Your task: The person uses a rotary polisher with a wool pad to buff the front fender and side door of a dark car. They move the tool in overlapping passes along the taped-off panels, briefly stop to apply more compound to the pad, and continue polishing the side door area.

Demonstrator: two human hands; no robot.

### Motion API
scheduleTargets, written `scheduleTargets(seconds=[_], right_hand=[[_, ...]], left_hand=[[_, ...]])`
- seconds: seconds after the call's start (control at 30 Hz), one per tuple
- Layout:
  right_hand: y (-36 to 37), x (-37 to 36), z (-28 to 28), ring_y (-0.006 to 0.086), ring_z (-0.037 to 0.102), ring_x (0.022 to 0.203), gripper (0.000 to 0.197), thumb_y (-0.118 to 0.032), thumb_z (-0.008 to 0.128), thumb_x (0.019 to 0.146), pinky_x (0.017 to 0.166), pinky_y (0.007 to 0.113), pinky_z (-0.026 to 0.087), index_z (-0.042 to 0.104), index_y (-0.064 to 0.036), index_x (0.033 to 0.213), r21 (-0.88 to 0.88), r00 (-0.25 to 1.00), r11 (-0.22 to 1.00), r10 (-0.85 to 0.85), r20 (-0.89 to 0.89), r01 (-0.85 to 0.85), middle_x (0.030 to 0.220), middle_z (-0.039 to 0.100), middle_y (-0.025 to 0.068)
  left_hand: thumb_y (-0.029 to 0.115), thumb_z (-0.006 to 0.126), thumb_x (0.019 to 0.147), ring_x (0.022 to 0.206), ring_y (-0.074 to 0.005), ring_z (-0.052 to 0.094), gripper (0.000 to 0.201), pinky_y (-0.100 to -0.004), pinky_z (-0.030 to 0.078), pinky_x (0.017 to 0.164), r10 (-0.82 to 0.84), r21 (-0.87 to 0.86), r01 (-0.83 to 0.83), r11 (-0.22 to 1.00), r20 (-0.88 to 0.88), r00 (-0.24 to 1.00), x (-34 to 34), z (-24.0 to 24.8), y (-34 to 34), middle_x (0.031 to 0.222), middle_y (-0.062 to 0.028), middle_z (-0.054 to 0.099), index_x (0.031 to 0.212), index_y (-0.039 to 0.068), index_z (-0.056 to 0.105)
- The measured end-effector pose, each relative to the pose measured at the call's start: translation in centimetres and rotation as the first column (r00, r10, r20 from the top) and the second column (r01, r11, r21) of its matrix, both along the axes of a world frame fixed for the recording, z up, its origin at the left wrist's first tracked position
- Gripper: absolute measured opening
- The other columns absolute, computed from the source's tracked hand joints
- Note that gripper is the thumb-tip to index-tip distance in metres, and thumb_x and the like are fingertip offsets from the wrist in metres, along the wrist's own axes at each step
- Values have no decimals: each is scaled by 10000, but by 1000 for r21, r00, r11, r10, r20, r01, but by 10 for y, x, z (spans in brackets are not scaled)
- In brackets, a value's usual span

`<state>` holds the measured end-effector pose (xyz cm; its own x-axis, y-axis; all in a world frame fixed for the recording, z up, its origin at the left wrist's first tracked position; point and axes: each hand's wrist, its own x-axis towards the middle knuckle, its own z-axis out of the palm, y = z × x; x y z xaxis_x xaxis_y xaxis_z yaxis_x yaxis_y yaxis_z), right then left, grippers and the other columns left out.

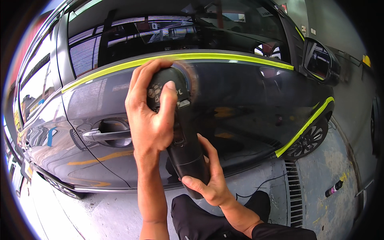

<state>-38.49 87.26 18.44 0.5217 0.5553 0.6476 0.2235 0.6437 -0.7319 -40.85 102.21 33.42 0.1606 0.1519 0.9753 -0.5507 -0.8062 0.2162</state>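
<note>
A black car polisher is held with its round pad against the dark grey car door, just under the window. The pad's edge looks blurred. My left hand wraps over the polisher's head from the left, thumb on top. Lower down, my right hand grips the rear end of its body; some of those fingers are hidden behind it. Yellow-green masking tape runs along the base of the window above the pad. The door handle lies left of my left wrist.
A side mirror juts out at the upper right. More tape lines the wheel arch above the front wheel. On the floor are a drain grate, a dark cord and a small bottle.
</note>
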Motion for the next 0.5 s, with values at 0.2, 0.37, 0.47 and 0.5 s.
scheduleTargets(seconds=[0.2,0.37,0.47,0.5], right_hand=[[4,-2,4,162,611,1117,942,-138,813,954,1013,333,473,230,-36,1687,-33,1000,999,-9,25,10,1262,641,126],[10,-6,8,195,624,1212,923,-156,826,953,1066,350,471,263,-30,1672,-43,1000,999,19,19,-18,1343,647,163],[8,-5,12,201,622,1250,905,-170,835,953,1088,350,465,288,-19,1658,-67,999,998,23,40,-21,1394,642,183],[8,-3,12,200,623,1250,894,-174,838,953,1086,349,467,301,-14,1650,-68,999,998,13,52,-10,1397,644,185]], left_hand=[[131,643,933,1172,-283,652,387,-390,472,1095,17,-69,-19,997,-19,1000,-8,-2,8,1225,-150,688,1287,-18,690],[143,631,953,1201,-267,637,391,-390,448,1124,9,-124,-12,992,-26,1000,-18,-3,13,1249,-143,692,1304,-20,684],[185,627,971,1213,-265,636,402,-394,449,1127,20,-151,-22,988,-20,1000,-21,-5,18,1266,-143,692,1317,-11,683],[193,628,972,1214,-267,637,406,-394,450,1128,26,-160,-29,987,-19,999,-21,-5,18,1268,-143,692,1319,-10,683]])
